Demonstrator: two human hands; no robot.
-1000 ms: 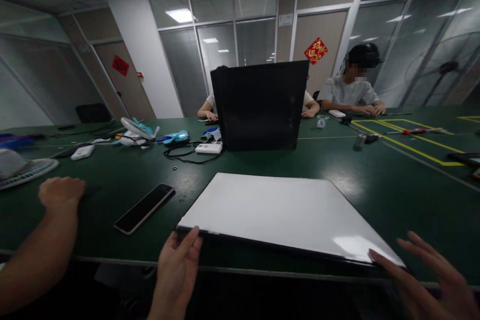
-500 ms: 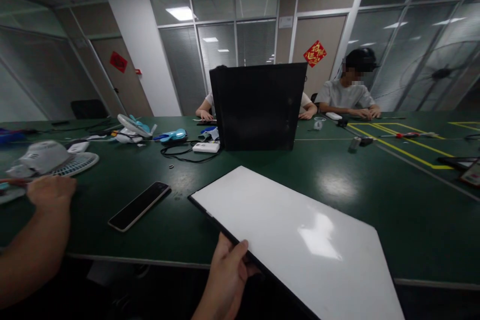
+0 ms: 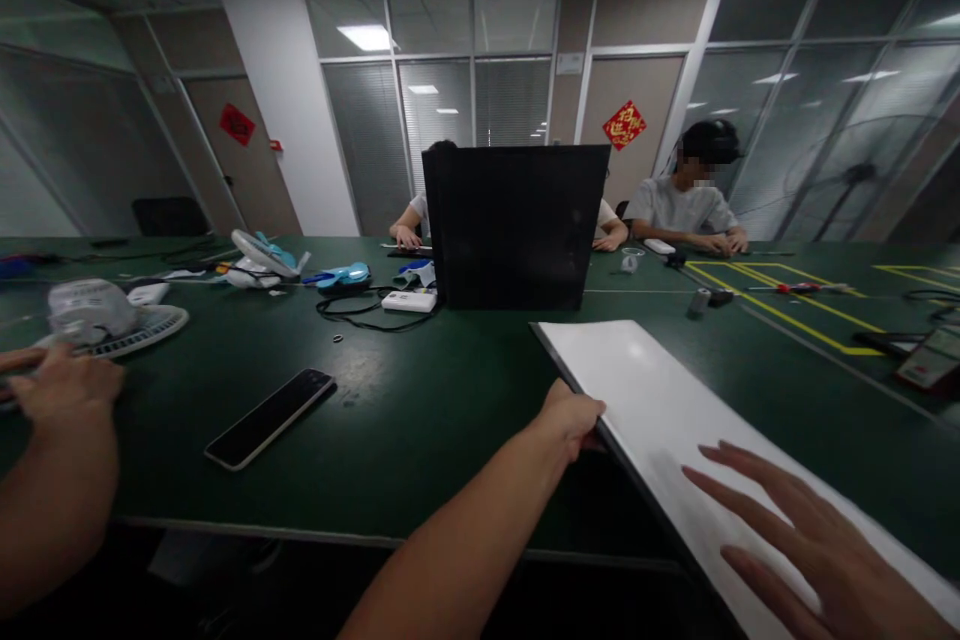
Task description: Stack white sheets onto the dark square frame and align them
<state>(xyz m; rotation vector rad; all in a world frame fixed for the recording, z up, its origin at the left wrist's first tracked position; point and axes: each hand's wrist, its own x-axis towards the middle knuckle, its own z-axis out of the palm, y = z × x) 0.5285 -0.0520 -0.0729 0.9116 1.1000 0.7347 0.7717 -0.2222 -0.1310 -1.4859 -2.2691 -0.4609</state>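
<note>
A large white board [image 3: 645, 390] with a dark edge lies on the green table [image 3: 450, 390], angled from the middle towards the lower right. My left hand [image 3: 574, 417] grips its left edge, fingers curled round the rim. Near the bottom right corner, my right hand [image 3: 810, 540] rests flat on the board's near end with its fingers spread. Another person's hand [image 3: 64, 382] and forearm lie on the table at the far left, beside a white fan [image 3: 112, 315].
A dark phone [image 3: 270, 417] lies left of my left arm. A black upright panel [image 3: 517, 225] stands mid-table, with a white box [image 3: 409, 300], cables and blue tools beside it. Two people sit behind it. Yellow tape lines [image 3: 795, 305] mark the table at right.
The white board has swung and slid to the right across the table. My left hand moved right with its edge. My right hand, out of view half a second ago, now lies on the board.
</note>
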